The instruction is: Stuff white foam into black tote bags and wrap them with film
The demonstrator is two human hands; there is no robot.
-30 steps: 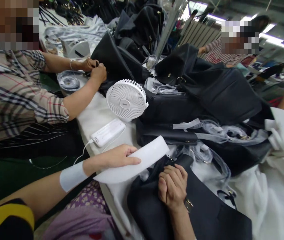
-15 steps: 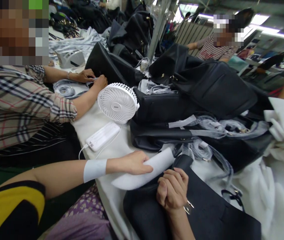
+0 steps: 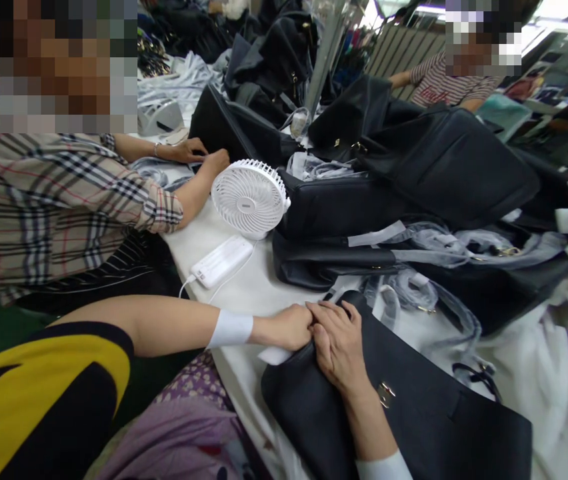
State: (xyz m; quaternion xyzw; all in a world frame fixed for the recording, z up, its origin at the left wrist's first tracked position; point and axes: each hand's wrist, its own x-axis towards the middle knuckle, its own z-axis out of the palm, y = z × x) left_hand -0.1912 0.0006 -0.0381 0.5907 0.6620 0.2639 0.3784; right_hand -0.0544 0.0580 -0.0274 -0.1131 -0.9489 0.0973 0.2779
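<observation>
Left hand: fingers curled in, knuckles touching fingertips of the right hand. Short end of a white sheet shows just below it; cannot tell whether the fingers pinch it. Right hand: fingers bent, near one another, laid over the far left part of the black bag; palm side hidden, cannot tell if it pinches the edge. Bag lies on the near side of the white table, right of centre. Smooth, dark, gold-coloured clasp right of the right wrist. Wrapped straps just beyond; white fan farther off, to the left.
</observation>
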